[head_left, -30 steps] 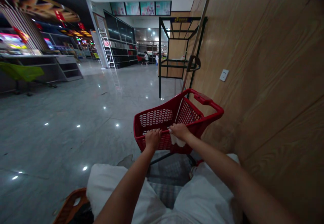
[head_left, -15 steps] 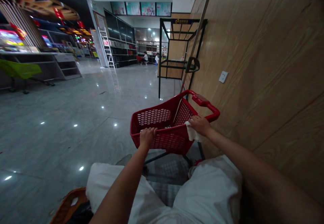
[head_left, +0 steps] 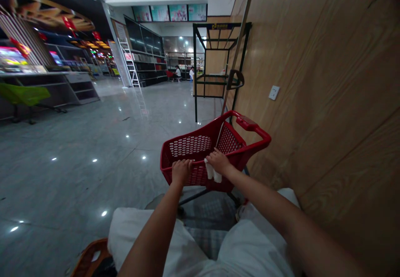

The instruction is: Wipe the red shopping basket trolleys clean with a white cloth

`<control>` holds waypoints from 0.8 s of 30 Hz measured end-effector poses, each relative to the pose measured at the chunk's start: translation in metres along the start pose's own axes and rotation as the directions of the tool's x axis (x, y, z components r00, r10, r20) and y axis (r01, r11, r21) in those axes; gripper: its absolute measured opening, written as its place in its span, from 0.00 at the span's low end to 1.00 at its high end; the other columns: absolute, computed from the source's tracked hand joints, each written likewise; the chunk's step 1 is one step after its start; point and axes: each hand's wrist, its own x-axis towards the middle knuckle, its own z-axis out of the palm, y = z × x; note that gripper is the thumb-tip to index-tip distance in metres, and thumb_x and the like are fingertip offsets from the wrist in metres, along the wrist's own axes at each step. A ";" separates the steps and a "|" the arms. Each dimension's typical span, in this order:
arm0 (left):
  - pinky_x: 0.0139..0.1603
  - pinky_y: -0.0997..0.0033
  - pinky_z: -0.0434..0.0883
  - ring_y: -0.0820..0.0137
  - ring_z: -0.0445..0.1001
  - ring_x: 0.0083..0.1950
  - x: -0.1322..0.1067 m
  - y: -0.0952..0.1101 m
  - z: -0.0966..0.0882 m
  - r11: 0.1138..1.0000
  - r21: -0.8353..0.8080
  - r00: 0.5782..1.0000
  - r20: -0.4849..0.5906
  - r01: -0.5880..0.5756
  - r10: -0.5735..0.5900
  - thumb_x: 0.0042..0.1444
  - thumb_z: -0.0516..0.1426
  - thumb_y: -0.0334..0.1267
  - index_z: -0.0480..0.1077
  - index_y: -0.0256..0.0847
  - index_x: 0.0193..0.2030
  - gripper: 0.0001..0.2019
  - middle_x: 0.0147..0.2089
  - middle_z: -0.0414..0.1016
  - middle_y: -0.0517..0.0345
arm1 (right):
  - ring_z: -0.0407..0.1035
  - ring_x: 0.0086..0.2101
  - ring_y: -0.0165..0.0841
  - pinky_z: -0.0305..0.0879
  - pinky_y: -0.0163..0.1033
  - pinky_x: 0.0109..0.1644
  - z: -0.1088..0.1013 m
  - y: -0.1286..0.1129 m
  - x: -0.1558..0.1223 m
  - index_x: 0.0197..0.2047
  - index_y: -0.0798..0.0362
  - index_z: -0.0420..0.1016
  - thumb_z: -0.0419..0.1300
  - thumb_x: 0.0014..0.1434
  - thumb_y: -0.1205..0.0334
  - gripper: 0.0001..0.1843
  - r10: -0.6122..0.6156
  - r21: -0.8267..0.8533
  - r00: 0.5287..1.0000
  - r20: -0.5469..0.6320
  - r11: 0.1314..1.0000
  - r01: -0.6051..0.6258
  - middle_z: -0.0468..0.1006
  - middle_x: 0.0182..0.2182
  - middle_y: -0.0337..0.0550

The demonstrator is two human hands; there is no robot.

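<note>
A red plastic shopping cart (head_left: 200, 143) with a perforated basket stands before my knees, its handle towards the wall on the right. My left hand (head_left: 181, 171) is closed over the near rim of the basket, left of its middle. Further right along the same rim, my right hand (head_left: 218, 160) presses a white cloth (head_left: 213, 174) against the edge. The cloth hangs down over the outer side of the basket. The undersides of my fingers are hidden behind the rim.
A wood-panelled wall (head_left: 306, 85) with a socket (head_left: 274, 93) runs close on my right. Ahead stands a dark metal frame (head_left: 195, 76). An orange basket (head_left: 90, 258) sits at my lower left. A green cart (head_left: 25, 95) and a ladder (head_left: 131, 62) are farther off.
My right hand has slid left along the rim with the cloth, from near the handle end towards my left hand. The left hand keeps its place on the rim.
</note>
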 end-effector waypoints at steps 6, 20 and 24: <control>0.48 0.62 0.59 0.64 0.71 0.43 0.007 -0.025 -0.002 1.000 -0.024 0.998 0.056 0.013 -0.012 0.65 0.40 0.47 0.72 0.43 0.37 0.21 0.40 0.77 0.53 | 0.67 0.48 0.38 0.52 0.48 0.61 -0.032 0.084 -0.055 0.43 0.58 0.73 0.48 0.61 0.71 0.13 -0.081 -0.117 0.996 -0.039 0.990 0.076 0.75 0.39 0.51; 0.62 0.39 0.49 0.53 0.58 0.63 0.031 -0.063 -0.002 0.982 -0.015 0.980 0.057 0.191 -0.189 0.62 0.46 0.44 0.71 0.45 0.47 0.16 0.58 0.67 0.49 | 0.65 0.48 0.42 0.58 0.44 0.51 -0.064 0.136 -0.090 0.51 0.60 0.68 0.48 0.65 0.58 0.18 0.102 -0.091 0.993 -0.057 0.990 -0.107 0.71 0.49 0.58; 0.64 0.49 0.53 0.57 0.56 0.64 0.044 -0.015 -0.022 0.981 -0.163 0.980 -0.151 0.108 -0.132 0.61 0.48 0.39 0.68 0.42 0.52 0.16 0.60 0.65 0.48 | 0.68 0.39 0.41 0.58 0.42 0.43 -0.066 0.095 -0.057 0.43 0.59 0.72 0.43 0.66 0.57 0.19 0.179 -0.099 0.983 -0.025 0.979 -0.181 0.74 0.39 0.55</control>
